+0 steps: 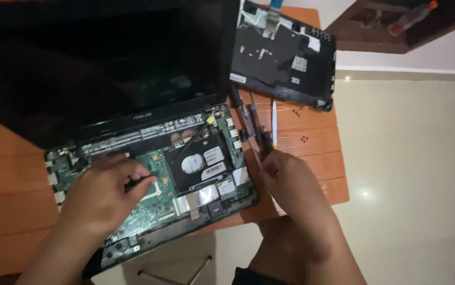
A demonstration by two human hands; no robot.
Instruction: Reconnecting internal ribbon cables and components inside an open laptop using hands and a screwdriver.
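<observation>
An opened black laptop (148,132) lies on an orange wooden table (320,132), its green circuit board (153,200) and silver-labelled hard drive (198,163) exposed, its dark screen tilted back. My left hand (103,195) rests on the circuit board, fingers pinched on a small black part (136,182). To the right of the laptop, my right hand (291,184) grips a thin dark tool (262,145) by the laptop's right edge.
The removed black keyboard cover (283,58) lies upside down at the table's back right. Slim tools (248,116) and a white stick (274,124) lie beside it, with small screws (304,139). Beige tiled floor lies to the right; a dark wooden shelf (396,26) holds a red-handled screwdriver (409,18).
</observation>
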